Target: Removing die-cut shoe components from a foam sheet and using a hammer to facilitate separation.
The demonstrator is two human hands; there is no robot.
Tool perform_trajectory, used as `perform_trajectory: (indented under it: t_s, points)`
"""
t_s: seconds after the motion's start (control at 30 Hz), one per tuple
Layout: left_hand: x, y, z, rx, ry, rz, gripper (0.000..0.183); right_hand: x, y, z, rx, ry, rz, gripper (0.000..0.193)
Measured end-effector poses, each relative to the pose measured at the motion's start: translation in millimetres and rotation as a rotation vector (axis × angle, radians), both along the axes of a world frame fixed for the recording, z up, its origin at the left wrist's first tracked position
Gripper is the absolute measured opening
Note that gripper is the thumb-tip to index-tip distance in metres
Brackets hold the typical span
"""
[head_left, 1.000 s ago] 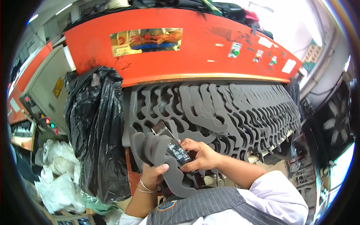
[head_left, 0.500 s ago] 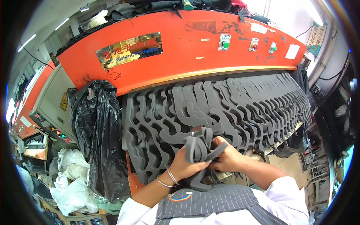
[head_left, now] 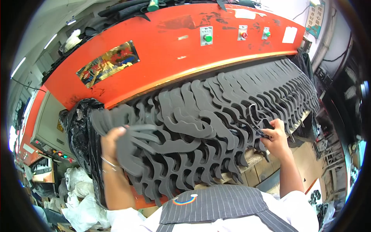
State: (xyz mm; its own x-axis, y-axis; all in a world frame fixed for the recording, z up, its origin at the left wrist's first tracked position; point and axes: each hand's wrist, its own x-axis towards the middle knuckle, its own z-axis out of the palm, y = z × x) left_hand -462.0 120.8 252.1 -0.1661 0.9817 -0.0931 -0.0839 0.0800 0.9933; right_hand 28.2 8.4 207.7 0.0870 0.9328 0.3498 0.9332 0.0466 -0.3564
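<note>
A thick grey foam sheet (head_left: pixel 247 83), die-cut into many wavy strips, covers the slanted bed in front of me. My left hand (head_left: pixel 112 145) is closed round a bundle of grey foam strips (head_left: pixel 130 154) at the sheet's left end; motion blurs the bundle, and its loose ends fan out to both sides. Over the sheet's right front edge, my right hand (head_left: pixel 276 140) pinches a thin dark looped strip (head_left: pixel 253 114). Several loose curved foam strips (head_left: pixel 185 125) lie on top of the sheet between my hands.
Behind the sheet rises an orange machine (head_left: pixel 166 42) with green and red push buttons. A black plastic bag (head_left: pixel 83 143) hangs at the left, by a grey control cabinet (head_left: pixel 52 123). White plastic bags (head_left: pixel 83 201) lie below it. Tiled floor (head_left: pixel 266 168) shows at the front right.
My hands have parted from the bundle they held together near my chest. The left carried it leftward; the right moved right with the thin dark strip. The view has turned slightly.
</note>
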Motion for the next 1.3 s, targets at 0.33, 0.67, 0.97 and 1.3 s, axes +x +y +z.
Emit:
perform_trajectory:
  t_s: [0.33, 0.67, 0.97, 1.3]
  points:
    - [-79.9, 181.1, -89.5, -0.266, 0.69, -0.06, 0.037, -60.1, 77.0, -13.9, 0.019, 0.13, 0.264, 0.073]
    - [-54.3, 219.0, -131.5, -0.354, 0.799, -0.219, 0.035, -175.1, 143.0, -59.1, -0.46, -0.158, 0.274, 0.103]
    - [-51.3, 261.1, -157.2, -0.516, 1.141, -0.417, 0.059, -184.9, 104.4, 18.0, -0.248, 0.335, 0.453, 0.061]
    - [-66.5, 251.1, -168.2, -0.354, 0.929, -0.248, 0.063, -240.9, 76.1, -59.8, -0.537, 0.023, 0.68, 0.067]
